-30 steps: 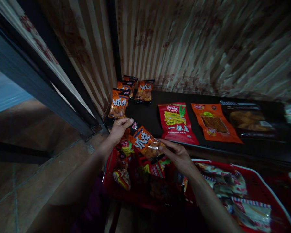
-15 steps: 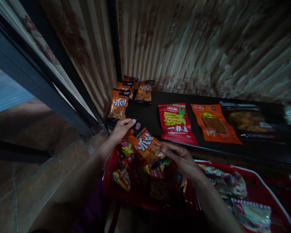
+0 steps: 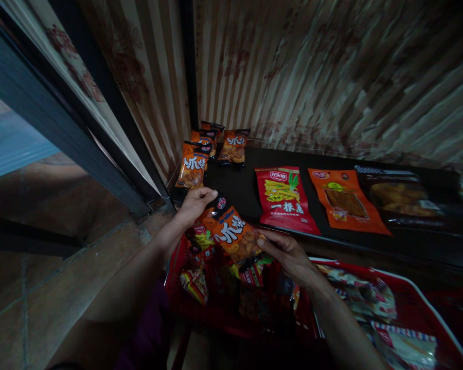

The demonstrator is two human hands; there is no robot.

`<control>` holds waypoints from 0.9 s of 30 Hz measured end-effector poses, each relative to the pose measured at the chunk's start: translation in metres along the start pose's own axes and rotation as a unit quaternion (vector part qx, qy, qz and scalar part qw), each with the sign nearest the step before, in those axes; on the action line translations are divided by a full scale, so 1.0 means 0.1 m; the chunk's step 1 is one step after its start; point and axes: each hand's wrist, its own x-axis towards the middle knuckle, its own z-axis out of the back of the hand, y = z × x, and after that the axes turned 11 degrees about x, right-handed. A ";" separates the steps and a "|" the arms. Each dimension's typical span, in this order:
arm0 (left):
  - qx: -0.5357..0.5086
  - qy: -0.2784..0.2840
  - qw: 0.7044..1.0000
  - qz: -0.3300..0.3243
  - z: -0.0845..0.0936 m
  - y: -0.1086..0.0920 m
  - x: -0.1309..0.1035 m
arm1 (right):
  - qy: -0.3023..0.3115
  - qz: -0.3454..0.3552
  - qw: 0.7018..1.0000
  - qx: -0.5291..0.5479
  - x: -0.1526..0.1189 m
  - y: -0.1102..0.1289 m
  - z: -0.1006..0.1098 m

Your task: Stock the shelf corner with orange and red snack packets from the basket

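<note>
Both hands hold one orange-and-black snack bag [image 3: 233, 231] tilted above a red shopping basket [image 3: 200, 316]. My left hand [image 3: 191, 210] pinches its upper left corner, and my right hand [image 3: 287, 253] grips its lower right side. Under it, the basket holds several snack packets, among them a red and yellow packet [image 3: 195, 285]. On the dark shelf at the far left corner stand matching orange bags, the front one [image 3: 193, 167] just beyond my left hand and another [image 3: 233, 147] to its right.
Along the black shelf [image 3: 231, 177] lie a red snack bag [image 3: 285, 198], an orange bag [image 3: 345, 200] and a dark bag [image 3: 405, 198]. A second red basket [image 3: 420, 295] with white packets [image 3: 407, 344] stands at the right. A metal post [image 3: 119, 103] rises at the left.
The view has shifted slightly, so the shelf and its bags appear a little further right. Both hands keep the same hold on the snack bag.
</note>
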 end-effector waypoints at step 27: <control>-0.116 0.065 0.990 0.055 -0.17 0.11 -0.10 | -0.175 0.075 0.948 0.255 0.33 0.08 -0.35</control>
